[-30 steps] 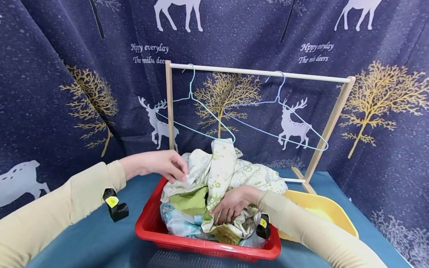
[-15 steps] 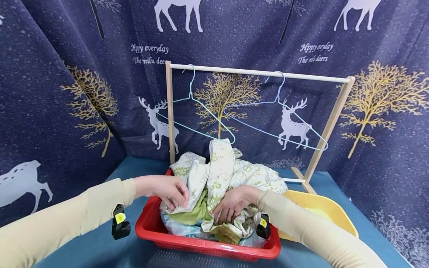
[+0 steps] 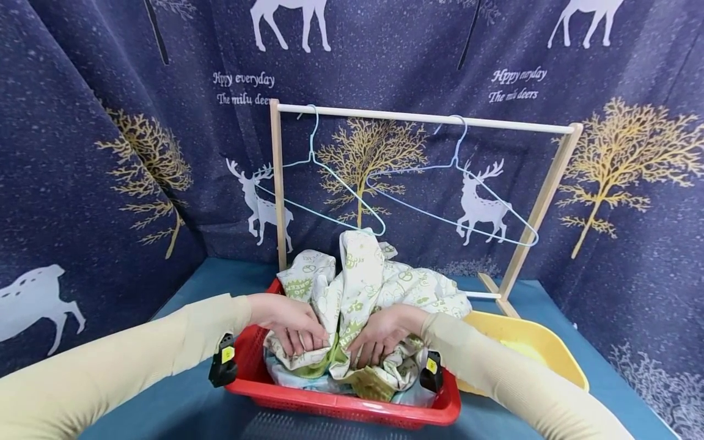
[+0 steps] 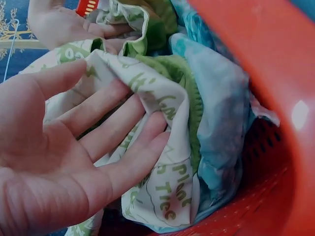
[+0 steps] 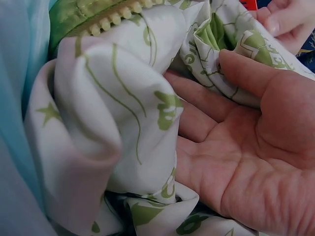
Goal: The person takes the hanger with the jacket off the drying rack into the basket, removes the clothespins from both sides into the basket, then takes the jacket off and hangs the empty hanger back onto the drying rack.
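Observation:
A white jacket point(image 3: 360, 269) with green print and green lining lies bunched on top of the red basket point(image 3: 341, 400). Chunky zipper teeth point(image 5: 113, 19) run along one edge of it. My right hand point(image 3: 382, 336) holds a fold at its front, thumb on one side, the other fingertips hidden under cloth in the right wrist view. My left hand point(image 3: 297, 321) reaches over the left half. Its fingers lie nearly straight against a printed flap point(image 4: 172, 182), fingertips tucked at the fold. Light blue cloth point(image 4: 216, 118) lies beneath, along the basket wall.
Behind the basket stands a wooden rack point(image 3: 423, 118) with a mint hanger point(image 3: 346, 183) and a lilac hanger point(image 3: 489, 189) on its rail. A yellow basin point(image 3: 541, 342) sits to the right, partly behind my right sleeve. A dark blue deer-print curtain point(image 3: 137, 73) closes the back.
My left hand has come down and to the right, onto the jacket's left front, close to the right hand. The jacket's left part has sunk and shifted inward. The right hand stays put.

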`<state>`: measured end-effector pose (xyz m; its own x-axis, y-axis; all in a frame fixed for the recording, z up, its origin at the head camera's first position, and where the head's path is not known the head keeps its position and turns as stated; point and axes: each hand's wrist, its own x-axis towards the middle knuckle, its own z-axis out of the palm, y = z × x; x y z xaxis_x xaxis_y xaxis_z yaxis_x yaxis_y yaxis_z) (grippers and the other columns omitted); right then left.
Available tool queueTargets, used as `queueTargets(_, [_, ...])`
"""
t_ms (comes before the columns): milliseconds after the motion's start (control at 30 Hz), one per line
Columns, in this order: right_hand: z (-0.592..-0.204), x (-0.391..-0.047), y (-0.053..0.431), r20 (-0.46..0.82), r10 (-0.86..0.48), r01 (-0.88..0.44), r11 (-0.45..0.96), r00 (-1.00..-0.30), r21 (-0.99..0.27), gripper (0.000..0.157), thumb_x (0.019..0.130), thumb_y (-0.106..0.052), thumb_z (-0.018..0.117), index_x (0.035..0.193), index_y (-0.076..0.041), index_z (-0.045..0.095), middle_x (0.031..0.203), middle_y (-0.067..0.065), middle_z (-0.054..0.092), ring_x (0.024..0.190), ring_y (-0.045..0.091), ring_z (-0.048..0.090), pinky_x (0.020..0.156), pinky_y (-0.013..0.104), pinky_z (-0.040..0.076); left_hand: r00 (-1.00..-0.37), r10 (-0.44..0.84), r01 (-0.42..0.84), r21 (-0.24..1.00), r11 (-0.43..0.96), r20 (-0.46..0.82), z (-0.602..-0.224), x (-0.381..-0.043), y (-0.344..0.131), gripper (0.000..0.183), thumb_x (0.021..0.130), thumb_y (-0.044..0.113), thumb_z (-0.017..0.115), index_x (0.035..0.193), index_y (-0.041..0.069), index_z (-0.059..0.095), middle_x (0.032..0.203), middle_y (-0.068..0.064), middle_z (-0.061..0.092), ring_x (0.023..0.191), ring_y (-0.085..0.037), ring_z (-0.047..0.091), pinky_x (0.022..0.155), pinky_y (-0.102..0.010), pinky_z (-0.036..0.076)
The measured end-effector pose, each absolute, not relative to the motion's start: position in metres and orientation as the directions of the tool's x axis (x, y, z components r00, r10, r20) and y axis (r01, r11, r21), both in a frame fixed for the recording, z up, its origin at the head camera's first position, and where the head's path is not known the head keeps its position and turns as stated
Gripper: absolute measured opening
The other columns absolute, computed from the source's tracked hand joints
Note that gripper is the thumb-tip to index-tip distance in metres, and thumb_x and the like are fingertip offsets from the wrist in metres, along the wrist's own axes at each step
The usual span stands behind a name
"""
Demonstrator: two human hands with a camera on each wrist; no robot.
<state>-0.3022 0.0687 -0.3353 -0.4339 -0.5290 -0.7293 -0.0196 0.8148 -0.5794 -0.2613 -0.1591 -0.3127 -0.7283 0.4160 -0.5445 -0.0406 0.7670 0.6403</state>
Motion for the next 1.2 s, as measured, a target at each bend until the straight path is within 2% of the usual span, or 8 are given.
queueTargets(200, [-0.333,-0.303,0.067,-0.741,-0.529,-0.020,0.819,-0.414,-0.574,0.037,0.104,-0.030,0.049,0.121,-0.003,0.068,0.112,0.013,0.074,0.066,0.008,0.059,0.064,0.019,0.046,-0.660,0.432,-0.042,0.604,0.796,-0.615,-0.316,-0.268,-0.155,0.034,0.097,0.035,0.055,0.109,0.009,0.073,0.105,-0.006,0.071,0.092,-0.019,0.068,0.081,-0.038,0.057])
queueTargets(467, [-0.333,-0.304,0.068,-0.755,-0.530,-0.034,0.826,-0.386,-0.563,0.038,0.104,-0.029,0.049,0.124,-0.003,0.067,0.115,0.012,0.073,0.070,0.008,0.060,0.066,0.019,0.046,-0.550,0.429,-0.045,0.539,0.841,-0.717,-0.321,-0.280,-0.147,0.031,0.095,0.027,0.056,0.115,0.009,0.072,0.112,-0.007,0.070,0.100,-0.023,0.068,0.087,-0.040,0.056])
queueTargets(667, [-0.317,-0.298,0.076,-0.718,-0.605,-0.137,0.789,-0.344,-0.599,0.039,0.104,-0.031,0.048,0.125,-0.002,0.064,0.124,0.017,0.069,0.093,0.012,0.067,0.078,0.023,0.052,-0.514,0.451,-0.009,0.531,0.848,-0.729,-0.324,-0.283,-0.147,0.029,0.097,0.020,0.055,0.118,0.009,0.071,0.120,-0.011,0.069,0.107,-0.025,0.067,0.090,-0.045,0.056])
queueTargets(767, [-0.298,-0.297,0.083,-0.697,-0.653,-0.215,0.757,-0.297,-0.618,0.040,0.105,-0.029,0.047,0.129,-0.001,0.061,0.127,0.020,0.066,0.106,0.019,0.068,0.077,0.023,0.052,-0.501,0.466,0.021,0.528,0.849,-0.730,-0.322,-0.283,-0.147,0.029,0.098,0.017,0.053,0.120,0.009,0.070,0.125,-0.013,0.067,0.111,-0.026,0.066,0.093,-0.048,0.054])
queueTargets(833, [-0.282,-0.300,0.090,-0.671,-0.679,-0.251,0.734,-0.299,-0.631,0.040,0.104,-0.028,0.047,0.130,-0.002,0.062,0.127,0.021,0.066,0.109,0.022,0.069,0.077,0.024,0.054,-0.492,0.473,0.032,0.527,0.849,-0.731,-0.321,-0.282,-0.147,0.030,0.099,0.016,0.052,0.122,0.009,0.069,0.128,-0.014,0.066,0.113,-0.026,0.066,0.095,-0.049,0.053])
queueTargets(900, [-0.264,-0.304,0.099,-0.628,-0.698,-0.267,0.714,-0.344,-0.647,0.038,0.104,-0.029,0.049,0.128,-0.004,0.063,0.124,0.021,0.068,0.107,0.024,0.070,0.078,0.029,0.057,-0.487,0.476,0.038,0.527,0.849,-0.732,-0.320,-0.281,-0.147,0.030,0.099,0.016,0.051,0.123,0.009,0.069,0.129,-0.014,0.065,0.114,-0.026,0.065,0.096,-0.050,0.053])
queueTargets(1033, [-0.231,-0.319,0.127,-0.494,-0.717,-0.291,0.670,-0.492,-0.683,0.037,0.104,-0.033,0.047,0.128,-0.010,0.064,0.118,0.015,0.072,0.107,0.025,0.071,0.087,0.041,0.058,-0.490,0.473,0.043,0.522,0.852,-0.732,-0.320,-0.281,-0.147,0.030,0.098,0.015,0.052,0.123,0.009,0.069,0.128,-0.013,0.065,0.114,-0.025,0.066,0.096,-0.049,0.053])
queueTargets(1200, [-0.213,-0.340,0.167,-0.330,-0.702,-0.277,0.601,-0.631,-0.750,0.043,0.107,-0.033,0.041,0.138,-0.006,0.055,0.114,0.014,0.072,0.107,0.023,0.070,0.090,0.043,0.057,-0.497,0.483,0.064,0.524,0.849,-0.721,-0.323,-0.281,-0.147,0.030,0.097,0.015,0.052,0.122,0.010,0.069,0.128,-0.012,0.066,0.113,-0.025,0.066,0.095,-0.050,0.053])
